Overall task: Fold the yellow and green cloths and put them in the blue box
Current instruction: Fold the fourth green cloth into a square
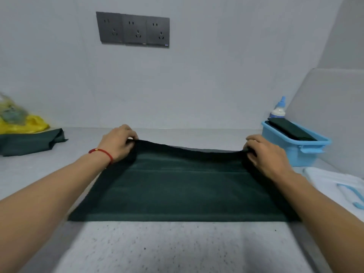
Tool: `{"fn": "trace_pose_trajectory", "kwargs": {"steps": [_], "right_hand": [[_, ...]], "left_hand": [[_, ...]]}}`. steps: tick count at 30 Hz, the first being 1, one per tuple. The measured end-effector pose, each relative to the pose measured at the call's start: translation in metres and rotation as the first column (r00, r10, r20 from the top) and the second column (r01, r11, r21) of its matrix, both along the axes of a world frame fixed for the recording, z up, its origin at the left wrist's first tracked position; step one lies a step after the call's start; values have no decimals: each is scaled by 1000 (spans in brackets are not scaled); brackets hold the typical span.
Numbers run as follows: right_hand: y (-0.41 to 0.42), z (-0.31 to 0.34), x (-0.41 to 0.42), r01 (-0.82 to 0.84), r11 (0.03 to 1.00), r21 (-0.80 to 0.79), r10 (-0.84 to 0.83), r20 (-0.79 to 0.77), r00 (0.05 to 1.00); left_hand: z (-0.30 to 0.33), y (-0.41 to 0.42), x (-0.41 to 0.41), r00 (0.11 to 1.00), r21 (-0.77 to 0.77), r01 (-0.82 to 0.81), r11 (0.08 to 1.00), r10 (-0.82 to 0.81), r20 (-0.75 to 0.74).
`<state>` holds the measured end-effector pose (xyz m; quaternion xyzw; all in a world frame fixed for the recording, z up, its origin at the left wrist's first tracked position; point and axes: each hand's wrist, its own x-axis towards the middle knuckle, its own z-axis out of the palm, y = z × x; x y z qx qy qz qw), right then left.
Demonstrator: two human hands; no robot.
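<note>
A dark green cloth (181, 186) lies spread on the grey counter in front of me. My left hand (120, 142) pinches its far left corner and my right hand (264, 154) pinches its far right corner; the far edge sags slightly between them. The blue box (295, 152) stands at the right, just beyond my right hand, with a dark folded cloth (289, 129) lying in it. Another green cloth (29, 142) lies crumpled at the far left. Behind that one sits a yellow item (25, 125), cloth or bag I cannot tell.
A small bottle with a blue cap (278, 110) stands behind the box. A white lid with a blue clip (334, 182) lies at the right edge. The wall with a row of dark sockets (133, 29) rises behind the counter.
</note>
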<state>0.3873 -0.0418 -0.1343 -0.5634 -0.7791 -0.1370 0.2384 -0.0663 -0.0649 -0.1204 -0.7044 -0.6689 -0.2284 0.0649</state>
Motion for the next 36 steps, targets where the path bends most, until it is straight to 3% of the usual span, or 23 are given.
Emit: {"fn": "trace_pose_trajectory", "kwargs": {"steps": [9, 16, 26, 36], "right_hand": [[-107, -15, 25, -32, 999, -38, 29, -81, 996], [-159, -38, 36, 7, 994, -108, -37, -282, 959], [-175, -45, 35, 31, 997, 68, -19, -168, 986], [-179, -46, 33, 71, 997, 10, -69, -150, 986]], "left_hand": [[-19, -136, 18, 985, 111, 131, 985, -142, 98], [-51, -193, 21, 992, 130, 6, 992, -22, 121], [-53, -200, 29, 970, 7, -70, 998, 66, 235], [-54, -199, 29, 970, -26, -86, 996, 89, 228]]}}
